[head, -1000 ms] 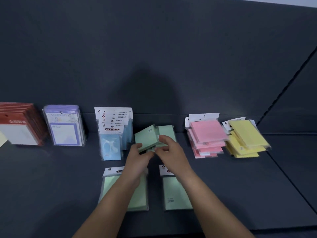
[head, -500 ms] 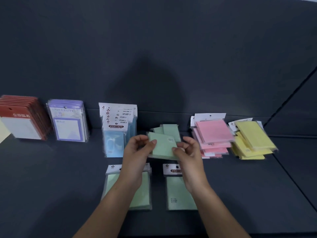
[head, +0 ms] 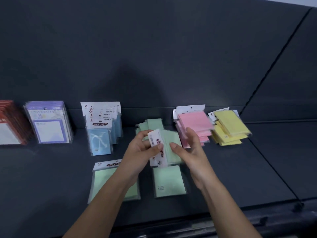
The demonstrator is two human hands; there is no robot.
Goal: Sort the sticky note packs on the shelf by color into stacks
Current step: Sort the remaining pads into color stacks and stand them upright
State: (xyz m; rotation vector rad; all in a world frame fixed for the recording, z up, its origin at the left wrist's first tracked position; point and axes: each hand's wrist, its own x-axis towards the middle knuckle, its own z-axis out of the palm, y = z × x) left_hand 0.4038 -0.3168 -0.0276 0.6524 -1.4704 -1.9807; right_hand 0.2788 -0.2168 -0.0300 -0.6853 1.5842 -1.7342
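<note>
Fingers (head: pixel 144 133) of the left hand (head: pixel 142 148) are curled behind the white header card of a green pack (head: pixel 172 148), with the thumb pinned on its front. The right hand (head: pixel 190 152) grasps the same pack from the other side: thumb laid on the green face, fingers spread behind it. The pack is held above the shelf (head: pixel 240 169), turned sideways and blurred, over the middle of the green group.

Observed state of sorting:
- Pink stack (head: pixel 193 122) and yellow stack (head: pixel 229 127) are laid flat side by side, each of one colour, both somewhat askew.
- Blue packs (head: pixel 101 140) are stood upright in a row against the back wall.
- Purple packs (head: pixel 49 124) and red packs (head: pixel 10 121) are stood upright at far left, each grouped by colour.
- Green is not yet gathered: a loose back pile (head: pixel 152 123), a front-left pack (head: pixel 103 179) and a front-right pack (head: pixel 169 182) lie apart.

Judgement: the task is taken to be well advanced. Only green appears to be left; the held pack and the scattered ones remain to be brought into one stack. Squaring of pink and yellow may be wanted.
</note>
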